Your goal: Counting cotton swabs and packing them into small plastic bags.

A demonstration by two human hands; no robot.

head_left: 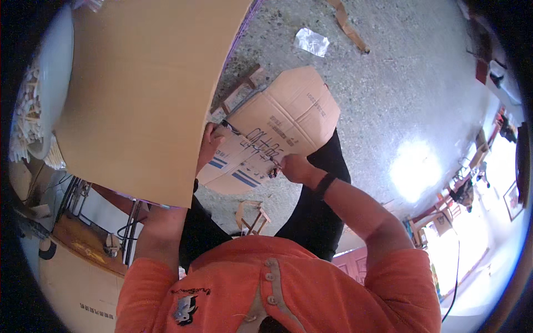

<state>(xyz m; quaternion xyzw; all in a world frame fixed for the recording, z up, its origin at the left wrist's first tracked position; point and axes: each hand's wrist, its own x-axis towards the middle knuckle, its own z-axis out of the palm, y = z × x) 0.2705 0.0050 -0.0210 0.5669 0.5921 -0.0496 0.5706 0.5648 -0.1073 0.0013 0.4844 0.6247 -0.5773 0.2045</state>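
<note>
A flattened brown cardboard piece with blue stripes and dark marks lies across my knees. My right hand is closed over its right side, fingers pinched by a small dark thing too small to name. At the cardboard's left edge is my left hand, its fingers curled in beside a thin dark piece. What the left fingers grip is not clear. A large tan board covers part of my left wrist and forearm.
A pale basin and bundled white sticks are at the far left. Wooden stool parts show behind the cardboard. Silver foil and a brown strip lie on the speckled floor. A small wooden frame is between my legs.
</note>
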